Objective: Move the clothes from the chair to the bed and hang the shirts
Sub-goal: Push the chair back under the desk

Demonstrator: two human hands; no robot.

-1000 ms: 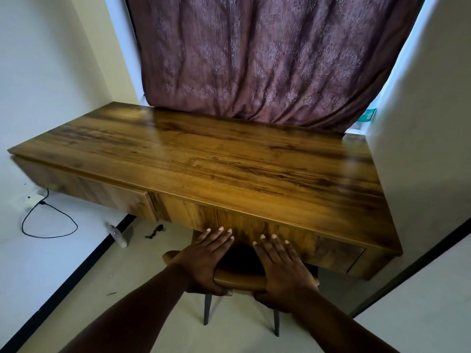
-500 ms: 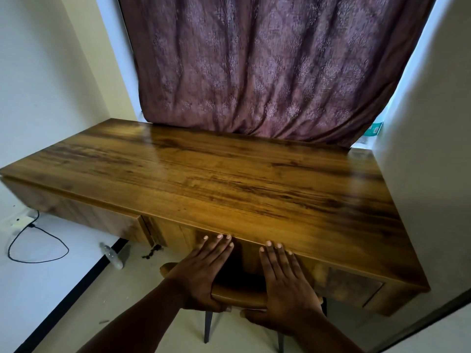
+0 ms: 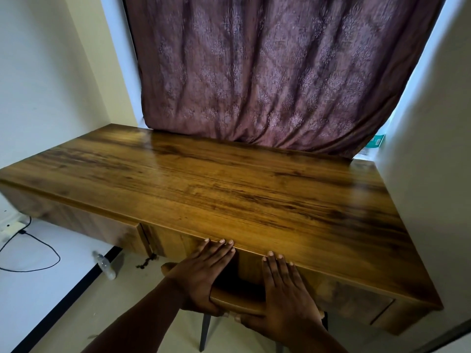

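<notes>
At the frame's bottom, the left hand (image 3: 201,278) and right hand (image 3: 285,294) grasped the bare chair (image 3: 237,303) back, fingers straight, thumbs beneath; no clothes, shirts or bed showed.

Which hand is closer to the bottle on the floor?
The left hand; the clear plastic bottle lies on its side of the wooden chair back, the right hand farther away.

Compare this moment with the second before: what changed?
The chair has slid further under the desk; fingertips of the left hand and right hand now meet the desk edge. Both hands still hold the chair back. The curtain is unchanged.
</notes>
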